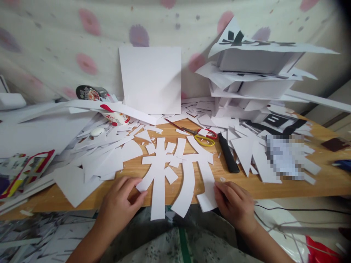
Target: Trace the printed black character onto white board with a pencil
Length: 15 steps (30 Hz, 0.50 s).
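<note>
A white cut-out Chinese character (pixel 158 186), in what looks like foam board, lies at the table's near edge. The lower ends of several strokes stick out past that edge. My left hand (pixel 122 197) pinches the tip of its lower left stroke between thumb and fingers. On the other side, my right hand (pixel 234 202) has its fingers closed at the outer edge of the right-hand stroke. Just beyond the character lie scissors (pixel 205 138) with red and yellow handles. A black-handled tool (pixel 229 155), perhaps a cutter, rests to their right.
White scraps (pixel 104 157) heap up on the left around a paper cup (pixel 116 117). A square white board (pixel 150 80) leans against the patterned curtain (pixel 106 22). Stacked white pieces (pixel 255 62) rise at the back right. More offcuts (pixel 46 237) lie below the table.
</note>
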Motion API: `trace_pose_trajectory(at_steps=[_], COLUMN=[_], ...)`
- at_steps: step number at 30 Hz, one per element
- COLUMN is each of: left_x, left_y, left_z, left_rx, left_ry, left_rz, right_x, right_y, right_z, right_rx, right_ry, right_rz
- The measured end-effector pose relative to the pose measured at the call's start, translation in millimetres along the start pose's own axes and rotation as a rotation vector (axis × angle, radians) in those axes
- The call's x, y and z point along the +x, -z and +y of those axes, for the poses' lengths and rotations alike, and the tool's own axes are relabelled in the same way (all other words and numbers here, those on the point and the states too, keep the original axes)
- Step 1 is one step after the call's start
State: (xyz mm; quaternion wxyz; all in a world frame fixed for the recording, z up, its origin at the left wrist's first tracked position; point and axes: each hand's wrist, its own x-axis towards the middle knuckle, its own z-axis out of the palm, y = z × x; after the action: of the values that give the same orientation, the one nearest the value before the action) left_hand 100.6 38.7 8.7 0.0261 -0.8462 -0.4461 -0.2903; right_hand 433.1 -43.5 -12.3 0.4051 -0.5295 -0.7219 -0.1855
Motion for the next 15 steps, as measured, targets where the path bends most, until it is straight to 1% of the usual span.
trace_pose_trajectory(at_steps=[6,15], left_x=[1.2,-1.9], left_y=[-0.2,-2.7], left_z=[0.4,1.0], left_rx=[-0.011,0.039], left_ry=[-0.007,-0.025], left_rz=[0.021,0.060], right_x=[-1.2,-1.1], right_y=[-0.4,-1.0], right_z=[0.6,0.6], right_rx=[0.003,0.008], right_ry=[-0.003,-0.008], right_rz=[0.003,-0.006])
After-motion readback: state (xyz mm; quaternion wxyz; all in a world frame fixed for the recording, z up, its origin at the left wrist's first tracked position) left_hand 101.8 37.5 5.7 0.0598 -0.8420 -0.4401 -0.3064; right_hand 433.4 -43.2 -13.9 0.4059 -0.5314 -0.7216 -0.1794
